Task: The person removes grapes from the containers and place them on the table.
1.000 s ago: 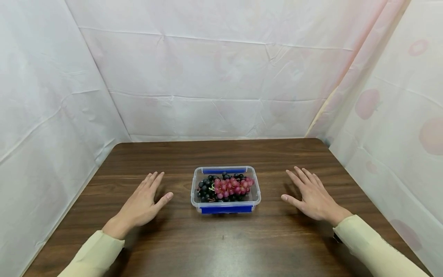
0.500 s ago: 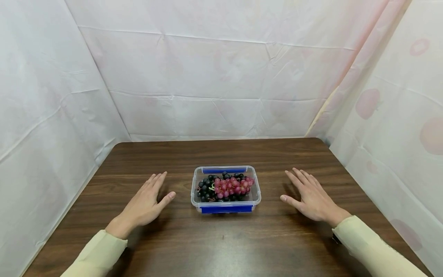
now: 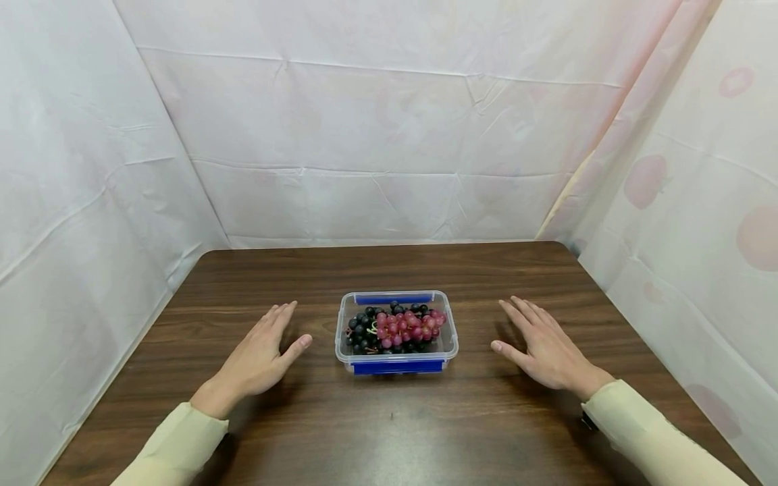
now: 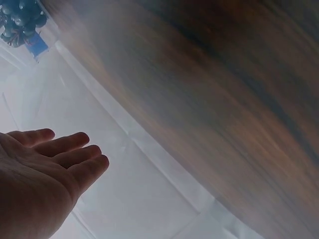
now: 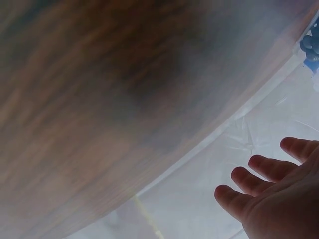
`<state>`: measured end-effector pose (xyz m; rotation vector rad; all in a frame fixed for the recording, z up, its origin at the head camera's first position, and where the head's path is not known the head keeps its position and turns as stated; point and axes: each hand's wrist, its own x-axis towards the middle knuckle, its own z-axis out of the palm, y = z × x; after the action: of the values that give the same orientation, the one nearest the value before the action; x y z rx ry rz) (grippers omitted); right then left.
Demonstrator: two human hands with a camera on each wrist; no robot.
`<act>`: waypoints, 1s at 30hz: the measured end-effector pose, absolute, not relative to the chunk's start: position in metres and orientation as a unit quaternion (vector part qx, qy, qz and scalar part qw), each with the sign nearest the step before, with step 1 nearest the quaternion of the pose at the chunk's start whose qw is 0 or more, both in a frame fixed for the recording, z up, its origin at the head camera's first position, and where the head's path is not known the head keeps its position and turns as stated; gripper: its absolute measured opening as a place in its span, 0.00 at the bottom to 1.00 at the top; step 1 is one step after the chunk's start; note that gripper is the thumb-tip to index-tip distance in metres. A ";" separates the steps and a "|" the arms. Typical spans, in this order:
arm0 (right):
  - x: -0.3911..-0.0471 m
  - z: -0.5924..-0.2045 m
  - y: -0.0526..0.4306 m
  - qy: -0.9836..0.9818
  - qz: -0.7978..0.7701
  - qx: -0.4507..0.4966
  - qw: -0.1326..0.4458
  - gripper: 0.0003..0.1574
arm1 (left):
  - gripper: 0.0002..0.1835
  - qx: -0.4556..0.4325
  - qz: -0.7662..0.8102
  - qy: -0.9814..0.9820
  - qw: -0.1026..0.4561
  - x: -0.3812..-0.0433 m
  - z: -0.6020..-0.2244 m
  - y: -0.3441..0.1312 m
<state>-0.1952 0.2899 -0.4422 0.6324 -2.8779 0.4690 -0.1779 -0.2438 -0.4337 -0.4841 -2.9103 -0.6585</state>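
Note:
A clear plastic container (image 3: 450, 347) with blue clips sits mid-table, no lid over its top. Inside it, a bunch of red grapes (image 3: 408, 328) lies over dark grapes (image 3: 358, 331). To the left of the container, my left hand (image 3: 258, 361) is held palm down with straight fingers and the thumb apart, touching no object. My right hand (image 3: 550, 354) mirrors it on the right side, also holding nothing. Dark grapes (image 4: 22, 17) show at the corner of the left wrist view, and some grapes (image 5: 310, 45) appear at the right wrist view's edge.
The brown wood-grain table (image 3: 389, 418) has rounded far corners. White sheeting (image 3: 377, 135) hangs behind it and along both sides, with faded fruit prints on the right sheet (image 3: 699, 223).
My left hand has shifted slightly right, toward the container. The right hand has drifted a little left and nearer. The container and grapes have stayed in place.

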 end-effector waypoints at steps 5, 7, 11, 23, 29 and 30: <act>-0.194 -0.443 0.289 -0.961 0.158 0.212 0.080 0.53 | 0.45 -0.163 -0.221 -0.959 0.069 -0.180 -0.436 -0.241; -0.194 -0.443 0.289 -0.961 0.159 0.212 0.081 0.53 | 0.45 -0.163 -0.224 -0.958 0.071 -0.180 -0.436 -0.240; -0.193 -0.442 0.288 -0.960 0.161 0.214 0.082 0.52 | 0.45 -0.160 -0.228 -0.958 0.068 -0.180 -0.435 -0.237; -0.191 -0.440 0.284 -0.959 0.164 0.218 0.081 0.52 | 0.44 -0.158 -0.249 -0.953 0.068 -0.179 -0.434 -0.231; -0.190 -0.440 0.282 -0.958 0.167 0.219 0.078 0.52 | 0.43 -0.151 -0.263 -0.951 0.064 -0.179 -0.433 -0.228; -0.190 -0.440 0.282 -0.958 0.168 0.219 0.078 0.52 | 0.43 -0.150 -0.265 -0.950 0.063 -0.179 -0.433 -0.228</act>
<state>-0.1896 0.2815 -0.4400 0.6564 -2.8690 0.5024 -0.1788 -0.2275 -0.4328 -0.4540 -2.8711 -0.8001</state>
